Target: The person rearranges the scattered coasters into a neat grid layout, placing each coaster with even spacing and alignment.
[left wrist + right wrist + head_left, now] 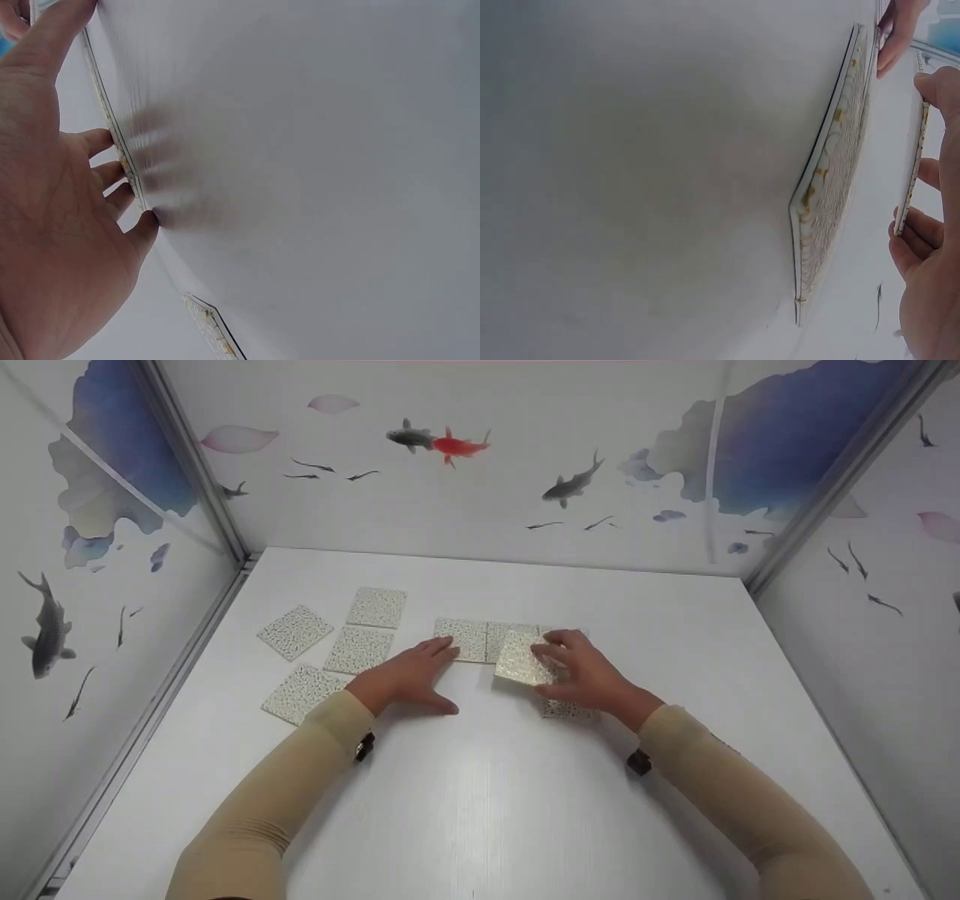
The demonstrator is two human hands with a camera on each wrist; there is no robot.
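My right hand (589, 671) pinches a pale speckled square tile (517, 658) by its edges. In the right wrist view this held tile (912, 176) stands off the table, seen edge-on. Behind it a row of like tiles (461, 640) lies side by side, partly covered by the held one. Another tile (564, 709) lies below the row's right end, mostly hidden under my right hand. My left hand (405, 675) rests at the row's left end, thumb spread away. The left wrist view shows its fingertips (150, 219) touching the table along a tile edge.
Several loose tiles lie to the left: one turned cornerwise (295, 632), one at the back (377, 607), one below it (358, 650) and one partly under the left sleeve (298, 690). Printed walls (480, 510) enclose the white table (480, 810) at the back and sides.
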